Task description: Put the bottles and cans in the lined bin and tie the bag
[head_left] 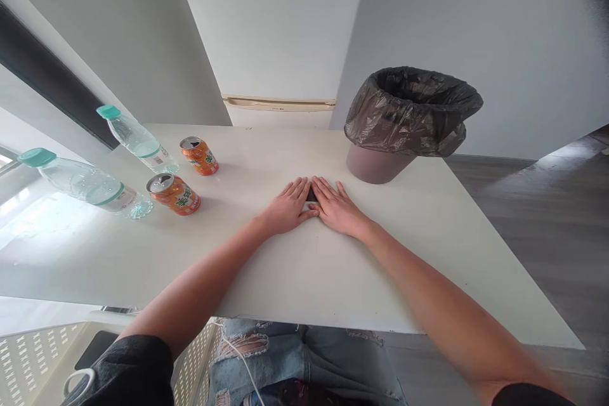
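Observation:
My left hand (288, 205) lies flat on the white table (304, 279), fingers stretched out. Mirroring it, my right hand (337, 205) also rests palm down, and the two meet at the fingertips and thumbs. In the gap between them shows a small dark patch (312, 194); the hands cover its edges, so its kind cannot be made out. To the left stand two opened orange drink cans (202, 156), the nearer can (176, 195) lower in view. Beside them are two clear plastic bottles with teal caps, a farther bottle (137, 138) and a nearer bottle (88, 185).
A mauve trash bin (375, 163) lined with a black plastic bag (404, 117) stands at the table's far right. A white refrigerator (276, 32) is behind the table. Below the near edge at left is a cream perforated basket (38, 355) with a white cable.

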The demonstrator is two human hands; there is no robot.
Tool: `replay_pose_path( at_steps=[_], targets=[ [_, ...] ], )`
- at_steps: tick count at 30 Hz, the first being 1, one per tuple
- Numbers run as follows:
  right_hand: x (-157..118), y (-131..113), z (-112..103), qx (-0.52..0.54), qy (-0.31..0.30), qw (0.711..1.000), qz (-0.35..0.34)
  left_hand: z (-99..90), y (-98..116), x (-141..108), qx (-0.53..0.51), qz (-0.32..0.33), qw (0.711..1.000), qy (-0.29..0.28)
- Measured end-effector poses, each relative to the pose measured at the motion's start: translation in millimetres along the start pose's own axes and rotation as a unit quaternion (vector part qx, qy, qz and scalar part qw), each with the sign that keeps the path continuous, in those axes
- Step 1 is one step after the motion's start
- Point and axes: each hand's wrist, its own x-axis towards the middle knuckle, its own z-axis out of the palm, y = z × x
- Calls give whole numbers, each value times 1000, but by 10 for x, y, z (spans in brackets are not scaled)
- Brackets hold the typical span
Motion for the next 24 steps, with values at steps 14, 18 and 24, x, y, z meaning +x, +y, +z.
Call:
replay_pose_path(
  at_steps=[14,18,24],
  targets=[
    [-6,147,-94,223,161,961,42,-171,-191,60,-118,-149,951,243],
    [0,149,-96,207,161,965,26,-157,-212,59,-120,-169,948,243],
    [12,154,-98,183,161,969,21,-141,-193,64,-130,-163,952,224]
  ],
)
